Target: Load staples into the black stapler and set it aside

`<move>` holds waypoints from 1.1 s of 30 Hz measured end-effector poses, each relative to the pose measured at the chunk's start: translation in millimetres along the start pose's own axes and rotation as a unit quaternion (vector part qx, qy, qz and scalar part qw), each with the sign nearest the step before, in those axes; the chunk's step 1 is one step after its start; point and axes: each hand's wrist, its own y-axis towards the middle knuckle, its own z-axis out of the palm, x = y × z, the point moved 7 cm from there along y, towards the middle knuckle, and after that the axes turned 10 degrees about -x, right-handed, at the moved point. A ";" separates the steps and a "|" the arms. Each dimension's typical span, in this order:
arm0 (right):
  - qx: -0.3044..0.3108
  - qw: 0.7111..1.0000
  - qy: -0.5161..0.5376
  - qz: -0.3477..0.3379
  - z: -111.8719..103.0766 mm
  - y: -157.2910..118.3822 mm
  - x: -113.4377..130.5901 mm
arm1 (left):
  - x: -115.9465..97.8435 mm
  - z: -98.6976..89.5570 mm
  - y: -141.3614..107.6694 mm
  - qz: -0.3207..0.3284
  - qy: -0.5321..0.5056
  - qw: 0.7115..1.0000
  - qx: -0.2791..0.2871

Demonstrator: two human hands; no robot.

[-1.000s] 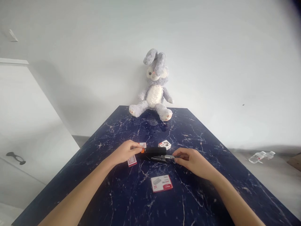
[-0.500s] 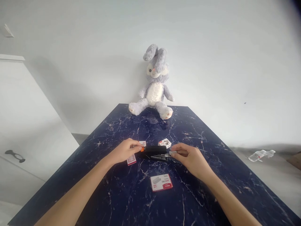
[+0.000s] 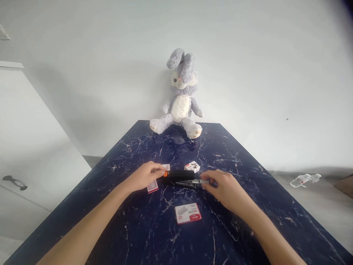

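A black stapler (image 3: 180, 175) with an orange part at its left end lies opened out on the dark blue marbled table (image 3: 154, 235). The fingers of my left hand (image 3: 147, 176) are closed on that orange end. At the other end, my right hand (image 3: 220, 182) pinches a small grey strip (image 3: 203, 181), which looks like a row of staples. The strip's left tip is over the stapler's metal channel. Fingers partly cover the strip's right end.
A red-and-white box (image 3: 188, 213) lies in front of the stapler. Behind it is a small white box (image 3: 192, 166); another box (image 3: 152, 187) is beside my left hand, partly covered. A plush rabbit (image 3: 180, 106) sits at the back. Clear bottles (image 3: 300, 180) lie beyond the table, right.
The strip in my right hand has shifted slightly left over the stapler's channel. My left hand keeps its hold on the orange end. The whole view has shifted slightly.
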 end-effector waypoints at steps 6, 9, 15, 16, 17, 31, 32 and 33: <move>-0.012 0.999 0.048 0.016 -1.1 1.6 -0.7 | 0.0 0.8 0.6 -0.001 0.006 1.000 0.005; 0.008 0.997 0.078 0.022 6.9 1.5 -2.0 | -0.2 1.2 1.0 0.003 0.005 1.000 0.007; 0.015 0.991 0.108 0.074 10.9 0.7 -8.7 | -2.1 1.0 0.6 0.009 -0.001 1.000 0.006; 0.020 0.990 0.115 0.080 12.0 0.7 -8.8 | -1.7 1.2 0.6 0.006 0.002 1.000 0.008; 0.026 0.989 0.122 0.086 13.5 0.7 -8.6 | -1.2 1.5 0.5 0.002 0.005 1.000 0.010; -0.011 0.991 -0.059 0.116 2.2 -12.3 3.2 | -10.2 11.8 -8.9 0.063 0.055 0.996 0.030; -0.005 0.992 -0.072 0.102 7.7 -16.1 11.9 | -11.8 13.6 -8.7 0.077 0.071 0.994 0.012; 0.002 0.993 -0.078 0.083 14.1 -19.9 21.9 | -13.2 15.5 -8.3 0.090 0.084 0.992 -0.005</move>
